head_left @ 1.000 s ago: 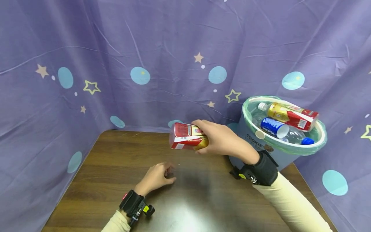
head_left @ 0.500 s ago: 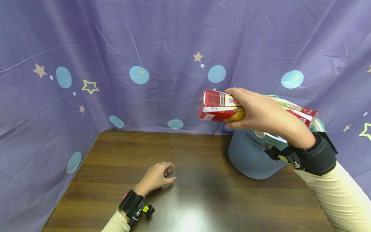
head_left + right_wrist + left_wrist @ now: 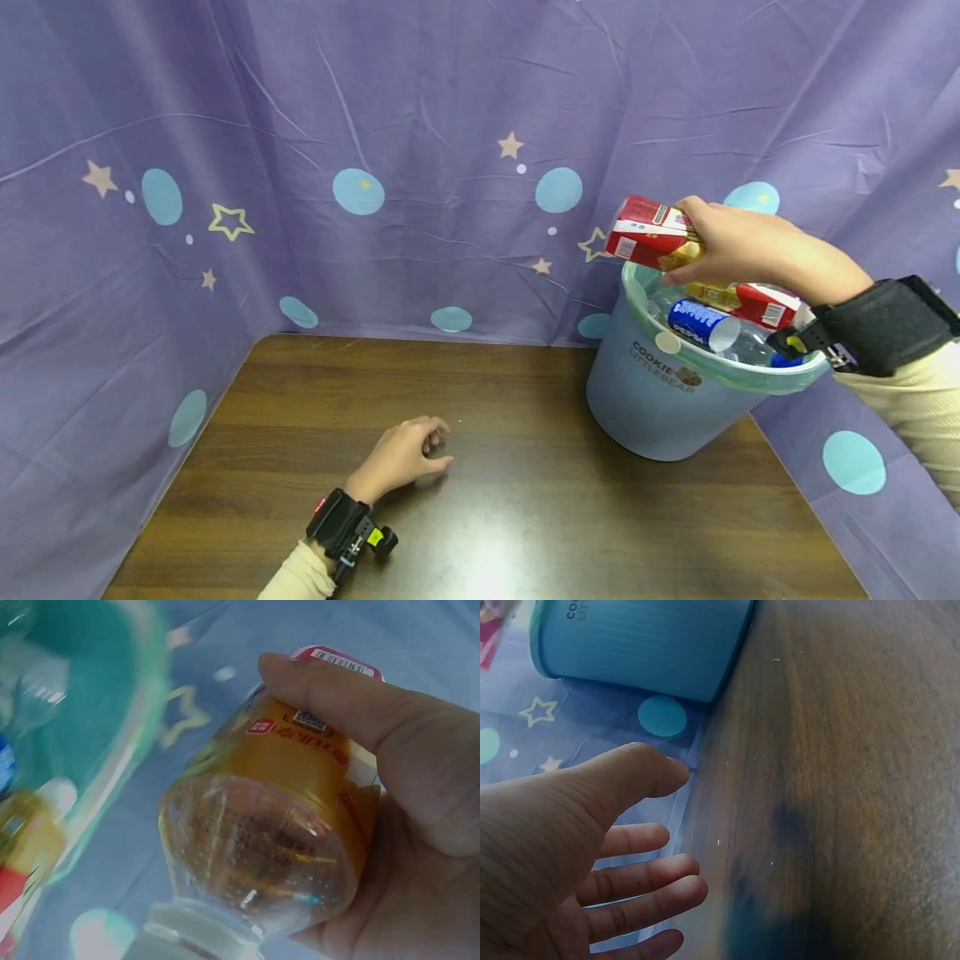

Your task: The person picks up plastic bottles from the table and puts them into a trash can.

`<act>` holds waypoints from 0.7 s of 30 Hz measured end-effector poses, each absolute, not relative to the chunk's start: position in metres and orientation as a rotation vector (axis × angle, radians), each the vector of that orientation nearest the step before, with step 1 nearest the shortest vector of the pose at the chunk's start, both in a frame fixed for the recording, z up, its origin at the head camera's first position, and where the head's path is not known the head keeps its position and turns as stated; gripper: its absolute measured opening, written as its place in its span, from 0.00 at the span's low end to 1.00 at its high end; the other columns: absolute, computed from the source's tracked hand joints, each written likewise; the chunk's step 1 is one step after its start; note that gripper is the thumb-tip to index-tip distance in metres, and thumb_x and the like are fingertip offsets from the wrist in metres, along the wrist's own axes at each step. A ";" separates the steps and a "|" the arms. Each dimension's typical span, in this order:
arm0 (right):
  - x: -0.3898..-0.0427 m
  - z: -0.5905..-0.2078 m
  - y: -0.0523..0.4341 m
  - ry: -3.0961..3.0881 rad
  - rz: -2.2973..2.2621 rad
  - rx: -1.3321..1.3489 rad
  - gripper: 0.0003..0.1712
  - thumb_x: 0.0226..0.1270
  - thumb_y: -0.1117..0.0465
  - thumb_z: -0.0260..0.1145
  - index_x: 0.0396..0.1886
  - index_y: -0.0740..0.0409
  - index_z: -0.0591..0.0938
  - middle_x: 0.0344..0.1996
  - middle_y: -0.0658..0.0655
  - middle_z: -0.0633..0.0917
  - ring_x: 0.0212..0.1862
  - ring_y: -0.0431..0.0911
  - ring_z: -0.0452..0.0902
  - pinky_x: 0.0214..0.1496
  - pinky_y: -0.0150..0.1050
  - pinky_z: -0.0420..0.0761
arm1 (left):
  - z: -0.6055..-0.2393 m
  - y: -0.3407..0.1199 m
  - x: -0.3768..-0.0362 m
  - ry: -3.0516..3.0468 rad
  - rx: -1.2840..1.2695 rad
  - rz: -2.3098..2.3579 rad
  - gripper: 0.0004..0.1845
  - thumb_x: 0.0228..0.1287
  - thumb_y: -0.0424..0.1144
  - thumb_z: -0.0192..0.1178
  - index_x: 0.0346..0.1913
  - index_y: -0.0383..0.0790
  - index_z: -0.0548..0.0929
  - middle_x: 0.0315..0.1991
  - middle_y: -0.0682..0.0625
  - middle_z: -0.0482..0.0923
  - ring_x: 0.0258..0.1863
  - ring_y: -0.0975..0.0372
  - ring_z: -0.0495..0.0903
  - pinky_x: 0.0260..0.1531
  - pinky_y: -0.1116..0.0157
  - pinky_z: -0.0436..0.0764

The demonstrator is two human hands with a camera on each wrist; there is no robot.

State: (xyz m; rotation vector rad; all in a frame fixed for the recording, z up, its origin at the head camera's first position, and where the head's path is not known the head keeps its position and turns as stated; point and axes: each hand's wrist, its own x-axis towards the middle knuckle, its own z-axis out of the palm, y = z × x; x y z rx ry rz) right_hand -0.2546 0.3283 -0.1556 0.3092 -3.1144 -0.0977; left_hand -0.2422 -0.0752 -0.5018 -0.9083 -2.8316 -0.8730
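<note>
1. One purple curtain [image 3: 420, 100], printed with stars and pale blue dots, filled the top and both sides of the head view.
2. One dark wooden surface [image 3: 525, 500] spread across the lower middle of the frame.
3. One pale blue bin [image 3: 660, 400] with a green liner stood on the surface at centre right, and two bottles lay inside: a red-and-yellow bottle [image 3: 757, 302] and a blue-labelled bottle [image 3: 701, 323].
4. One red-labelled bottle [image 3: 648, 233] hung in the air at upper right, above the bin's left rim; its long axis lay nearly level, the base pointing left in the frame and slightly upward, the white cap [image 3: 195, 934] end toward the palm.
5. The right hand [image 3: 757, 250] had its fingers and thumb wrapped round that bottle's neck end.
6. The left hand [image 3: 405, 458] rested on the surface at lower centre, fingers loosely curled, holding nothing.
</note>
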 end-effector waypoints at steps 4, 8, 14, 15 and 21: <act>-0.263 -0.162 0.349 -3.186 -0.089 0.273 0.46 0.59 0.45 0.76 0.60 0.71 0.62 0.41 0.68 0.81 0.39 0.54 0.78 0.38 0.47 0.77 | -0.500 -0.076 -0.242 -2.836 -0.913 -0.879 0.20 0.55 0.44 0.77 0.49 0.41 0.85 0.33 0.54 0.80 0.33 0.65 0.77 0.32 0.68 0.76; -0.268 -0.172 0.366 -3.253 -0.025 0.260 0.42 0.61 0.48 0.76 0.54 0.72 0.61 0.38 0.68 0.78 0.38 0.55 0.76 0.38 0.45 0.74 | -0.500 -0.077 -0.242 -2.840 -0.907 -0.879 0.20 0.55 0.44 0.77 0.49 0.41 0.85 0.33 0.54 0.80 0.33 0.66 0.77 0.32 0.69 0.76; -0.274 -0.186 0.382 -3.359 -0.022 0.195 0.45 0.63 0.42 0.73 0.55 0.73 0.60 0.42 0.72 0.76 0.40 0.57 0.76 0.39 0.49 0.77 | -0.500 -0.078 -0.241 -2.842 -0.895 -0.876 0.19 0.56 0.44 0.76 0.48 0.41 0.85 0.33 0.54 0.80 0.33 0.66 0.77 0.32 0.69 0.76; -0.275 -0.188 0.383 -3.371 -0.017 0.191 0.46 0.63 0.43 0.73 0.55 0.73 0.59 0.43 0.73 0.76 0.40 0.58 0.76 0.38 0.49 0.78 | -0.499 -0.078 -0.241 -2.847 -0.890 -0.878 0.19 0.56 0.44 0.76 0.48 0.41 0.85 0.33 0.54 0.80 0.33 0.66 0.77 0.33 0.68 0.76; -0.277 -0.200 0.385 -3.399 0.051 0.196 0.45 0.62 0.47 0.76 0.55 0.76 0.60 0.45 0.76 0.75 0.43 0.61 0.74 0.41 0.50 0.80 | -0.498 -0.080 -0.239 -2.857 -0.879 -0.881 0.20 0.56 0.45 0.76 0.50 0.42 0.85 0.34 0.55 0.81 0.33 0.66 0.77 0.34 0.68 0.77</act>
